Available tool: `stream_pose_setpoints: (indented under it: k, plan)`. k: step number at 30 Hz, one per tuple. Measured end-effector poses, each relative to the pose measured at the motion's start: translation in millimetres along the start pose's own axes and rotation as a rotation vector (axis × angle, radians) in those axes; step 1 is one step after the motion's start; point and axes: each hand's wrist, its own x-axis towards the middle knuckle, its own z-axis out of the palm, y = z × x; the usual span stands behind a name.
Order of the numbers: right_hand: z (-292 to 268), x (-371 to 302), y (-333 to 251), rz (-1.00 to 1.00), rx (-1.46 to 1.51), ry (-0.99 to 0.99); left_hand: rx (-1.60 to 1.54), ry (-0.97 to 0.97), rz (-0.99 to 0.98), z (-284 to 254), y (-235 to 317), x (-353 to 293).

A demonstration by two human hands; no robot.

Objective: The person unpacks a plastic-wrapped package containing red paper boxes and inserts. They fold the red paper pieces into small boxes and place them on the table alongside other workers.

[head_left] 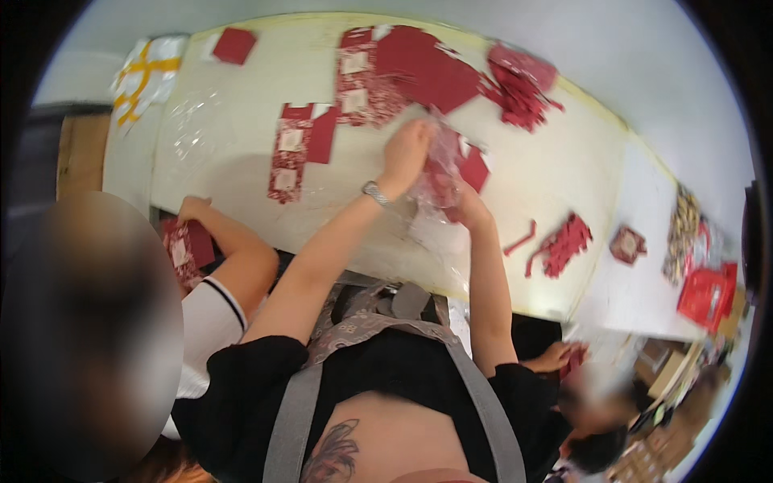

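Over the table's middle, my left hand (407,153) is closed on the upper left edge of a crinkled clear plastic bag (440,161). Lower on its right side, my right hand (473,208) grips the same bag, with something red showing through the plastic by the fingers. What the red thing is, I cannot make out. Just behind the bag lies a dark red card piece (474,169), partly covered by it. A patterned red-and-white flat card (290,153) rests to the left of my left hand.
Fanned red cards (427,68) spread at the table's back, beside a bundle of red strips (523,97). More red strips (564,245) lie on the right, near a small patterned box (626,245). A co-worker's hand (193,211) holds red card at left; another co-worker's hand (555,357) is at lower right.
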Motion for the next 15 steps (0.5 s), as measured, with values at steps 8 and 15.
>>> stream_pose_setpoints:
  k: [8, 15]
  plan:
    - [7.0, -0.8, 4.2, -0.407, -0.159, 0.130, -0.077, 0.013, 0.029, -56.8, -12.6, 23.4]
    - [-152.2, -33.8, 14.0, -0.540, -1.026, 1.200, -0.216, -0.589, -0.462, -176.0, -203.5, 90.8]
